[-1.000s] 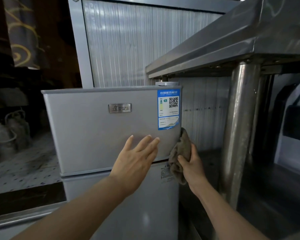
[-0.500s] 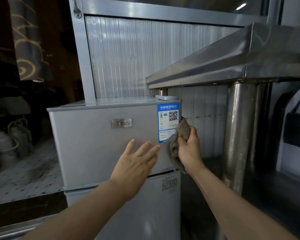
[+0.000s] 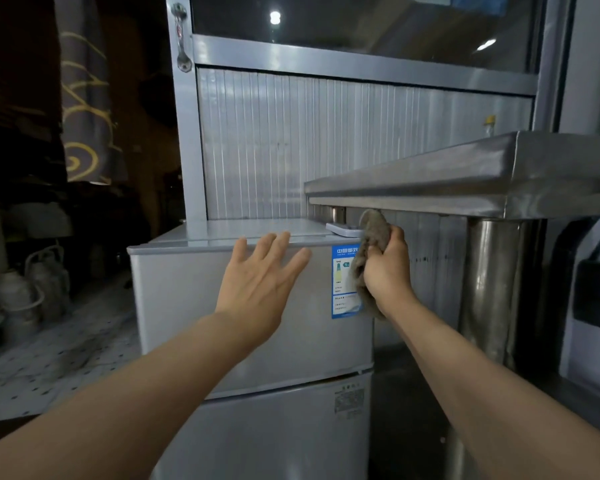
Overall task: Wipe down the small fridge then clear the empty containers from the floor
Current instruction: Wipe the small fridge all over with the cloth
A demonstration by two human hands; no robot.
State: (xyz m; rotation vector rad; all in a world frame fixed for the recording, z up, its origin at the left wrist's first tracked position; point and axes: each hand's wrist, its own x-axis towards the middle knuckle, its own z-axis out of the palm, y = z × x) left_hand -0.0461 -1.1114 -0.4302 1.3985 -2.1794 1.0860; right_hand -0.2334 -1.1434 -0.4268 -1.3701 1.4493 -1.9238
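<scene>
Cloth (image 3: 371, 258) upright in right hand (image 3: 387, 271) grip at fridge (image 3: 194, 306) corner; left hand (image 3: 257, 285) flat.

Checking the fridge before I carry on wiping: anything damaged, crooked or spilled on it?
Nothing stands out. The small fridge looks undented, its doors line up, and the blue label sits straight. The right hand holds the cloth at its top right corner.

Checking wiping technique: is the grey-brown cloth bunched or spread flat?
Bunched: the right hand grips the grey-brown cloth as a wad against the small silver fridge.
</scene>
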